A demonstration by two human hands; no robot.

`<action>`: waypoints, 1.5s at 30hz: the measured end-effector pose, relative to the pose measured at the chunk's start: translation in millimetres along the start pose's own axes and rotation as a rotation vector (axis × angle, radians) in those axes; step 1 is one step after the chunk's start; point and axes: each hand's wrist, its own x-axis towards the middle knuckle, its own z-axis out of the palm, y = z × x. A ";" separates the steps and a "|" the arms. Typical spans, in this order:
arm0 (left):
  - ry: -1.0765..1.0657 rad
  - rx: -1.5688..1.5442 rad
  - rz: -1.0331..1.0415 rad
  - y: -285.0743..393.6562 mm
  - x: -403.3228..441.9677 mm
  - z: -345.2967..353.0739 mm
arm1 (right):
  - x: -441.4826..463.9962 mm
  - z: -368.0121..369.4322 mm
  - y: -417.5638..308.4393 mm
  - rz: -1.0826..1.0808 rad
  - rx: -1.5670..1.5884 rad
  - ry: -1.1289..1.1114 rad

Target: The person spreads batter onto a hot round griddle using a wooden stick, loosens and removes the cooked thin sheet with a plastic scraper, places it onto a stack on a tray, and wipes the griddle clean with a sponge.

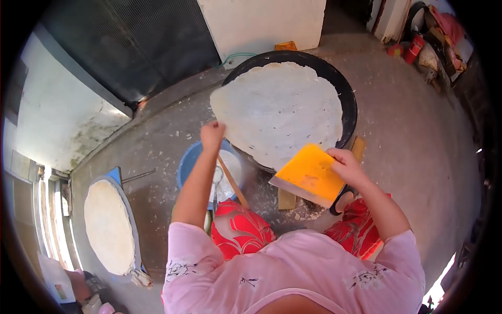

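A wide, thin pale flatbread (282, 110) covers most of a large round black griddle (349, 99). Its left side is lifted past the griddle's rim, and a few dark specks and small tears mark its surface. My left hand (213, 135) is closed in a pinch on the flatbread's left edge. In my right hand (348, 166) is a broad yellow scraper (309, 170), gripped by its right side and held over the near right rim. Its pale straight edge faces down and left, apart from the bread.
A blue basin (188, 162) with white batter, a ladle and a wooden stick (232, 180) stands left of my knees. Another round flatbread (109, 225) lies on a stand at left. Wood pieces (286, 200) sit by the griddle. Clutter, including a red cylinder (414, 49), fills the far right corner.
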 end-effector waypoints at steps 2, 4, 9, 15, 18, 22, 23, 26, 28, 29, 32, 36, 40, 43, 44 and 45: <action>0.063 0.098 0.201 77.7 14.5 -48.6 | 17.2 -0.9 -37.9 -0.019 -0.155 0.096; 0.038 0.065 0.409 113.0 41.0 -92.8 | 44.6 -1.0 -66.3 -0.136 -0.276 0.257; -0.034 0.090 0.661 223.9 -12.0 -222.1 | 129.7 -9.1 -140.4 -0.500 -0.326 0.554; 0.094 0.189 0.659 207.7 -67.9 -330.7 | 195.6 23.4 -245.6 -0.622 -0.367 0.641; 0.205 0.235 0.531 131.1 -59.8 -385.4 | 205.7 58.2 -293.9 -0.537 -0.363 0.237; 0.526 0.152 0.101 54.4 -61.8 -464.3 | 196.1 125.6 -371.3 -0.877 -0.344 0.268; 0.604 0.123 0.022 44.0 -67.8 -486.0 | 188.0 139.4 -395.2 -1.023 -0.350 0.320; 0.891 -0.162 0.109 58.8 -114.6 -545.0 | 135.4 173.8 -457.2 -1.362 -0.273 0.416; 1.040 -0.242 0.360 57.5 -161.6 -574.4 | 117.2 207.5 -468.3 -1.545 -0.184 0.451; 1.096 -0.098 0.336 55.7 -190.8 -578.4 | 116.9 227.4 -468.3 -1.557 -0.084 0.370; 1.238 0.267 0.149 28.5 -275.5 -560.5 | 115.0 295.2 -448.7 -1.550 0.070 0.185; 1.081 0.623 0.153 -55.4 -353.6 -525.0 | 104.9 366.1 -392.8 -1.326 0.021 -0.134; 1.004 0.487 -0.038 -169.5 -396.7 -508.7 | 114.5 370.6 -338.8 -1.109 -0.132 -0.238; 0.966 0.590 -0.241 -213.9 -407.2 -497.0 | 129.1 340.2 -305.9 -0.900 -0.211 -0.245; 0.968 0.585 -0.242 -219.9 -408.3 -496.6 | 137.0 328.9 -291.9 -0.864 -0.233 -0.215; 0.916 0.616 -0.304 -225.1 -409.3 -496.8 | 145.2 316.9 -277.6 -0.827 -0.255 -0.184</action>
